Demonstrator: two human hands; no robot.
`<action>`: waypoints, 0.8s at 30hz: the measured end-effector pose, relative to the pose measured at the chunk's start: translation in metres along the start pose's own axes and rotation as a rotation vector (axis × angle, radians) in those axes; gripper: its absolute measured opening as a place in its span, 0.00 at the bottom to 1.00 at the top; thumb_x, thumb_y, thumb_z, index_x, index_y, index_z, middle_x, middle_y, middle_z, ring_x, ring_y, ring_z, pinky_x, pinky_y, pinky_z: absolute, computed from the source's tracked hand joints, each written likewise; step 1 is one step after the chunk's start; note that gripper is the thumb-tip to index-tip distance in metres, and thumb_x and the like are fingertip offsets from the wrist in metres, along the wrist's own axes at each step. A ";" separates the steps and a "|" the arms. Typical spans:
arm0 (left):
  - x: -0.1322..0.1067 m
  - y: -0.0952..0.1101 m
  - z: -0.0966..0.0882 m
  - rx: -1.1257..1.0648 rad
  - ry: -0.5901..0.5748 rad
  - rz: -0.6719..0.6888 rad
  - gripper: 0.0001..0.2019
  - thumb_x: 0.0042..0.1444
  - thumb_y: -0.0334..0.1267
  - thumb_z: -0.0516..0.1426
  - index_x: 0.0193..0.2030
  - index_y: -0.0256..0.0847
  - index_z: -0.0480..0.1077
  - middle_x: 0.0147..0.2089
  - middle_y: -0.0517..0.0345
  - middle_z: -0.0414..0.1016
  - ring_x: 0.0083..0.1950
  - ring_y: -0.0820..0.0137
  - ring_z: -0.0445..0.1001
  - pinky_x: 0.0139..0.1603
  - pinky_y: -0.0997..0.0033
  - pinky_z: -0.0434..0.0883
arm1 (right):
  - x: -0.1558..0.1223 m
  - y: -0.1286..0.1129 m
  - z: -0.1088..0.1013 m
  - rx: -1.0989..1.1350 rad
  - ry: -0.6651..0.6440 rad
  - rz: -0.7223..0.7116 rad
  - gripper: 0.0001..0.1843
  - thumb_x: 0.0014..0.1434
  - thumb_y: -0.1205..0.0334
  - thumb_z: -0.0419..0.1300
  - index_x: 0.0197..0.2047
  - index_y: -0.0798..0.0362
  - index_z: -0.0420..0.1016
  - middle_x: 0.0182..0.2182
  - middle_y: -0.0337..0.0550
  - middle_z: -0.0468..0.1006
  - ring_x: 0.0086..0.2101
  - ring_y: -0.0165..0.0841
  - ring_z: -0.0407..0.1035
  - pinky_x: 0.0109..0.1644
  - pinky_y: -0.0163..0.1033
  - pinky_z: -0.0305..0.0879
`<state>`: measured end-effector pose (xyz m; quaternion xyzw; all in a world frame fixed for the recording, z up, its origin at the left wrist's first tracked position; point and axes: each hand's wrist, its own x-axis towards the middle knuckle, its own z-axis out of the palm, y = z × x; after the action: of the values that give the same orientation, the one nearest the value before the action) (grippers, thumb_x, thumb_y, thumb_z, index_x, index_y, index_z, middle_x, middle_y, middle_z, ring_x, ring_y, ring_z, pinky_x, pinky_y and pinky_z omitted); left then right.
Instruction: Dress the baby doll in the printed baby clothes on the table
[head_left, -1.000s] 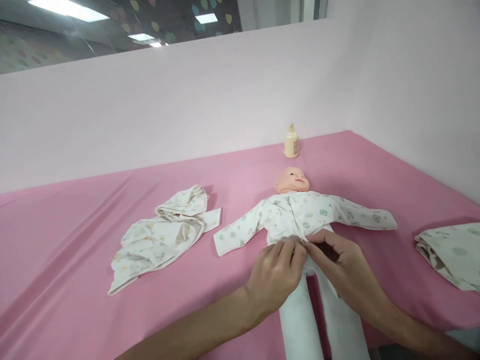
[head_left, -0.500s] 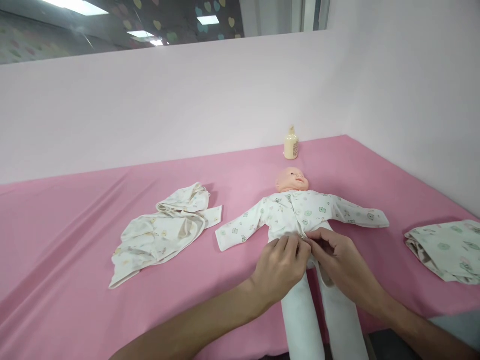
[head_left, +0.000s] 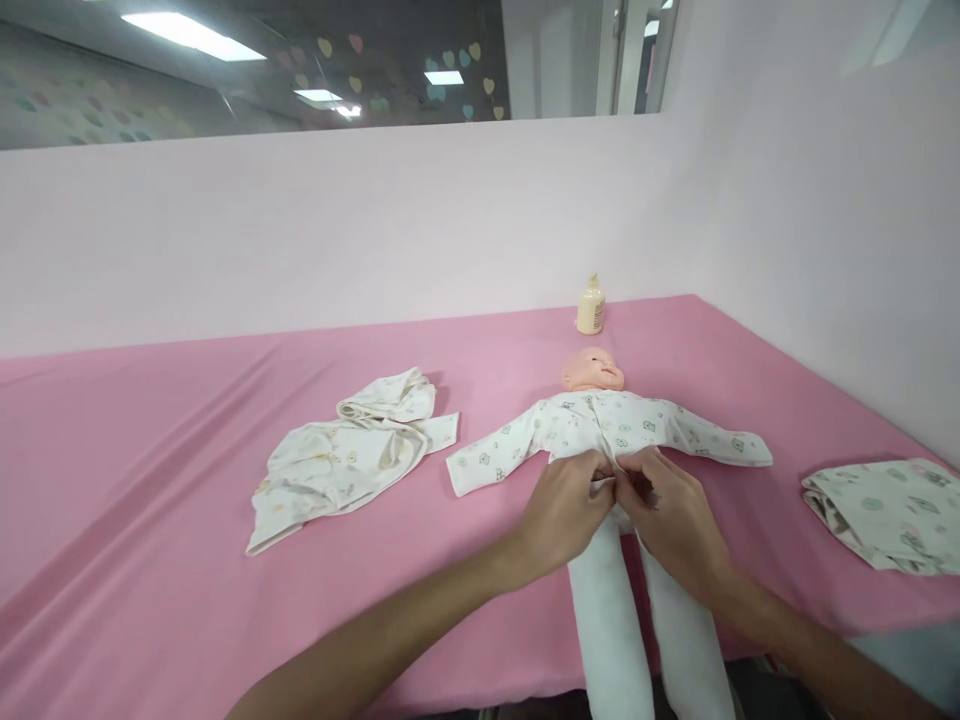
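Note:
A baby doll [head_left: 594,370] lies on its back on the pink-covered table [head_left: 420,630], its white legs reaching past the near edge. It wears a white long-sleeved baby shirt [head_left: 570,420] with small green prints, sleeves spread to both sides. Over the doll's belly my left hand [head_left: 566,500] pinches the front edge of the shirt. My right hand [head_left: 671,515] meets it there, thumb and finger closed on the same edge. The fingers hide whatever fastening may be between them.
A crumpled cream baby garment [head_left: 345,465] lies left of the doll. Beyond the doll's head stands a pale yellow pump bottle [head_left: 591,306]. Folded printed cloth [head_left: 889,515] rests at the right edge. White walls [head_left: 337,230] border the table at the back and right.
The camera view has tilted up slightly, so the scene sits a little differently. Both hands stay together at the shirt front, with fingers shifted slightly and the right fingers curled more.

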<state>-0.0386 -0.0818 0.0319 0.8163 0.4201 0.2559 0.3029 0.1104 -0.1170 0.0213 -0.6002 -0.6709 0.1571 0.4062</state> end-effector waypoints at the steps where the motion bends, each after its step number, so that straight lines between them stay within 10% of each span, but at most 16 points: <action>1: 0.002 0.002 -0.005 -0.135 -0.044 -0.055 0.07 0.58 0.32 0.49 0.31 0.39 0.66 0.30 0.62 0.71 0.30 0.74 0.66 0.27 0.75 0.62 | 0.001 0.001 0.000 -0.024 0.012 -0.024 0.09 0.61 0.60 0.52 0.31 0.51 0.70 0.26 0.39 0.72 0.26 0.31 0.64 0.29 0.37 0.60; 24: 0.011 0.003 -0.016 -0.646 -0.116 -0.283 0.12 0.59 0.46 0.52 0.31 0.39 0.63 0.25 0.65 0.60 0.25 0.78 0.57 0.26 0.76 0.57 | -0.009 0.008 0.004 0.115 0.134 -0.224 0.12 0.65 0.60 0.53 0.44 0.49 0.77 0.45 0.47 0.75 0.45 0.37 0.71 0.47 0.44 0.73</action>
<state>-0.0421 -0.0697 0.0461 0.6252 0.4085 0.2842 0.6013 0.1129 -0.1223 0.0100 -0.5064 -0.6949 0.1085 0.4989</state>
